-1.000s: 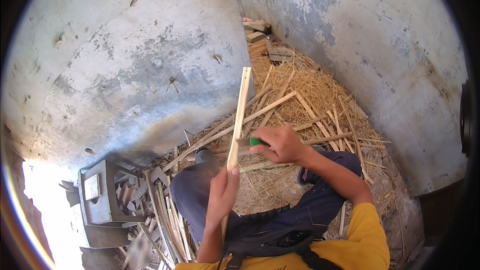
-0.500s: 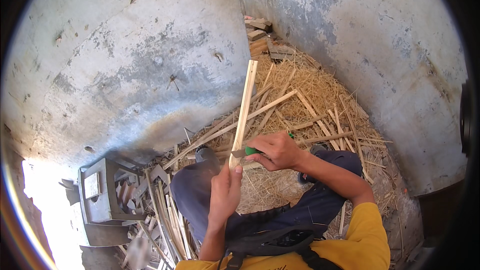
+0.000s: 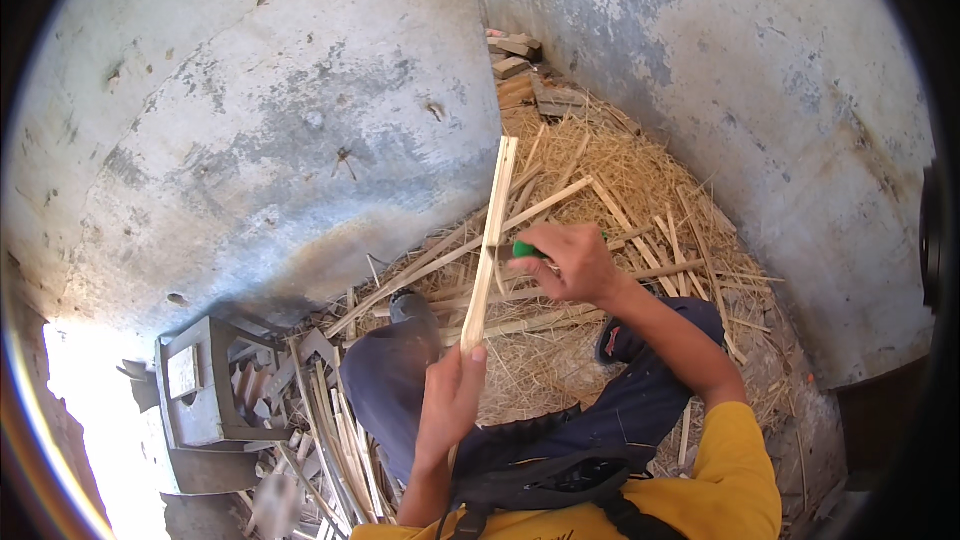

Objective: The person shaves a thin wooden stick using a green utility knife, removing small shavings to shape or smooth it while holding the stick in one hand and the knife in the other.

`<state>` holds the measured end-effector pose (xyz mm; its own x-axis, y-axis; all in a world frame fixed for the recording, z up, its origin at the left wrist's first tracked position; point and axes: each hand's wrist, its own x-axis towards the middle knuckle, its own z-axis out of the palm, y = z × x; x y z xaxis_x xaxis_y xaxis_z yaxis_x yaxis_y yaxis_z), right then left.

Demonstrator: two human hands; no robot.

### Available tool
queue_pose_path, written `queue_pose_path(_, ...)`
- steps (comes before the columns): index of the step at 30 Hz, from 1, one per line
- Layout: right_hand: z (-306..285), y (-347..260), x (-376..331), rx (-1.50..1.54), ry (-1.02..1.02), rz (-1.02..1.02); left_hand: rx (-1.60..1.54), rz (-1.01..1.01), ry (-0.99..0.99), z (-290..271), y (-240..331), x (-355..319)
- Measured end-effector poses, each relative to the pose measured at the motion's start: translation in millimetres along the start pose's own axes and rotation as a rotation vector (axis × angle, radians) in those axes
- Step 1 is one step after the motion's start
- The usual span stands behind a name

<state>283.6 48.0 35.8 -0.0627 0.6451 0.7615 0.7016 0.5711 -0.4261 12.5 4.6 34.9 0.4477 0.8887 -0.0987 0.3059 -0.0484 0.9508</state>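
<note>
The left hand (image 3: 452, 395) is clasping the pale wooden strip (image 3: 488, 265), thumb pressing along it; the strip is slanting upward over straw (image 3: 640, 165). The right hand (image 3: 573, 262) is gripping a green-handled knife (image 3: 526, 250), blade seemingly touching the strip's edge. The step is looking like shaving; the next stroke is apparently calling for a shallow blade angle.

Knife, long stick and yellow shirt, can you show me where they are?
Knife (image 3: 525, 250): head view, on its green handle.
Long stick (image 3: 495, 210): head view, on its pale length above the blade.
Yellow shirt (image 3: 735, 465): head view, on the right sleeve.
</note>
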Motion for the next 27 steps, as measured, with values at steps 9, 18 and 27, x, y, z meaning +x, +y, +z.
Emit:
queue_pose_path(9,-80,93,29,-0.106,0.094,0.626,0.009,-0.046,-0.022,1,-31,-38)
queue_pose_path(18,-27,39,9,0.273,-0.097,0.295,0.141,0.088,0.051,2,-15,0)
queue_pose_path(27,16,-17,-20,0.106,-0.196,-0.079,0.106,0.123,0.072,5,-1,13)
